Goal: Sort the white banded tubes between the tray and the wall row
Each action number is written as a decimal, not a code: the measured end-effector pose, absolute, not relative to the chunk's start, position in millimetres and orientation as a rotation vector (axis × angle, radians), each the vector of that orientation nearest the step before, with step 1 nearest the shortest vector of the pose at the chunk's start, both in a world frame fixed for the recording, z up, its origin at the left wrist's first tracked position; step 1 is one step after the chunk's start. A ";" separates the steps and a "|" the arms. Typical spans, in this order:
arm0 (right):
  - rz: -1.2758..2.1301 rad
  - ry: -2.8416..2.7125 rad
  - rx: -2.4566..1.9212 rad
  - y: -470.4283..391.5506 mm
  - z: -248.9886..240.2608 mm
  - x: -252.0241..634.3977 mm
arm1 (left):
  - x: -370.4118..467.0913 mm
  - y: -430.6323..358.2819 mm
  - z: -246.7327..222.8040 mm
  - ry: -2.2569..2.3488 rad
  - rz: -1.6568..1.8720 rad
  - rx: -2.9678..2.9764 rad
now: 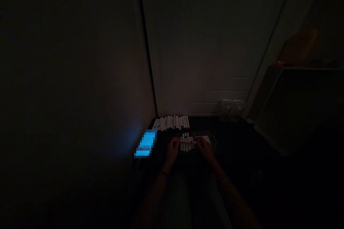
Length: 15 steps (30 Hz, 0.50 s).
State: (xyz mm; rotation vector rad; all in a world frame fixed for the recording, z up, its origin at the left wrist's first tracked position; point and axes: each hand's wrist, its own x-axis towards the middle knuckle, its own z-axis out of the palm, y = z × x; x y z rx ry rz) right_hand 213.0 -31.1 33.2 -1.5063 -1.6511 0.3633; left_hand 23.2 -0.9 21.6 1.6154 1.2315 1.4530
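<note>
A white marker [186, 142] lies crosswise between my two hands, one end in each. My left hand [173, 146] pinches its left end, and my right hand [204, 147] grips the right end. Just beneath it, several white markers [184, 147] lie side by side in a clear case, close under my fingers. The case's other half [213, 139], see-through with something white inside, is partly behind my right hand. The room is very dark, so fine detail on the marker does not show.
A row of several white markers [172, 122] lies along the back left of the dark table. Left of my hands glows a blurred blue screen [146, 145]. Two clear containers [232, 110] stand at the back right, against the wall [199, 61].
</note>
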 end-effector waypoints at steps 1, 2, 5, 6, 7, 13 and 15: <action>0.364 -1.658 -1.499 -31.3 33.3 213.2 | 23.5 -1.1 22.0 1.231 1.451 1.616; 0.362 -1.661 -1.496 -31.6 33.5 213.4 | 23.7 -1.4 22.6 1.230 1.447 1.617; 0.341 -1.656 -1.493 -32.2 33.5 213.8 | 24.2 -2.5 24.3 1.239 1.447 1.618; 0.336 -1.660 -1.491 -32.3 33.3 213.8 | 24.4 -2.9 24.8 1.245 1.449 1.618; 0.331 -1.665 -1.488 -32.2 33.2 213.8 | 24.5 -3.4 25.5 1.251 1.452 1.618; 0.341 -1.678 -1.511 -31.7 32.8 214.6 | 25.2 -6.6 30.2 1.239 1.422 1.613; 0.334 -1.679 -1.516 -32.0 33.0 214.7 | 25.3 -6.6 30.2 1.241 1.425 1.612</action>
